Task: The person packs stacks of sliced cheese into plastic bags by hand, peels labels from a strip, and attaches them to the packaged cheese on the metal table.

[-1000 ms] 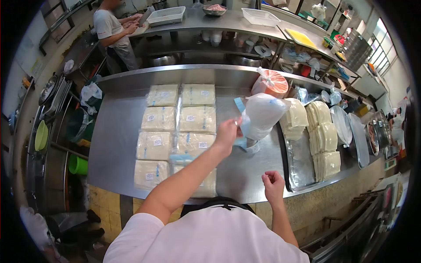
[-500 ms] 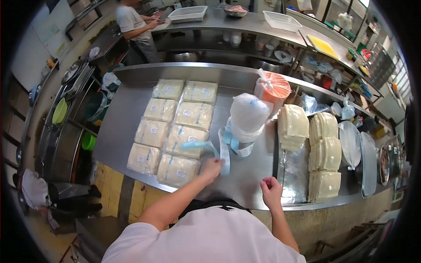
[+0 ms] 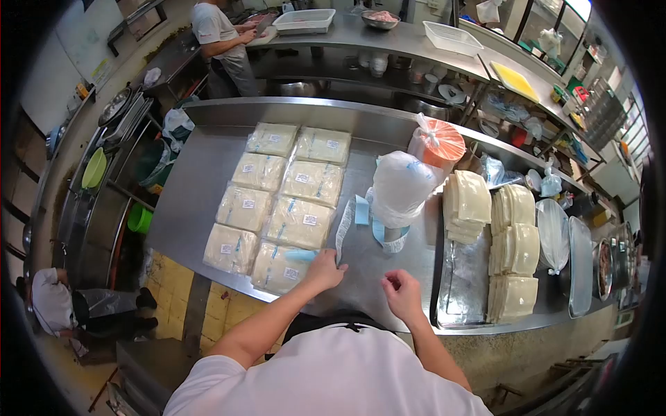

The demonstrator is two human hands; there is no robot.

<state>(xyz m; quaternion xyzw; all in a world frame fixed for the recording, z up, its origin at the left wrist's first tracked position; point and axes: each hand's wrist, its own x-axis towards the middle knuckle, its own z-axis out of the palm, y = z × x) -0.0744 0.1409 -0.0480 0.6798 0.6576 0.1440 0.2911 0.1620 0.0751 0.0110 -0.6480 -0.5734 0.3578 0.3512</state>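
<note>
My left hand (image 3: 326,271) is closed on a label strip (image 3: 341,232) with pale blue backing. One blue end (image 3: 300,255) sticks out to its left, over a front sealed pack (image 3: 274,270). The strip's other part runs up toward a bulging white plastic bag (image 3: 401,184), with more blue-and-white loops (image 3: 390,238) at its base. To the right, my right hand (image 3: 402,295) hovers above the steel table, its fingers curled in a pinch. Whether anything small sits between them is hidden. Flat, pale sealed packs with white labels (image 3: 309,220) lie in two columns on the left.
A metal tray (image 3: 459,277) and stacks of pale sheets (image 3: 513,260) stand at the right. Behind the white bag is a tied bag with orange contents (image 3: 441,142). One co-worker (image 3: 220,41) stands at the back counter; another person (image 3: 55,298) is at lower left.
My left hand has moved slightly left and down with the strip, whose blue end now hangs lower, over the front pack. My right hand has come left, closer to it. The view has shifted slightly.
</note>
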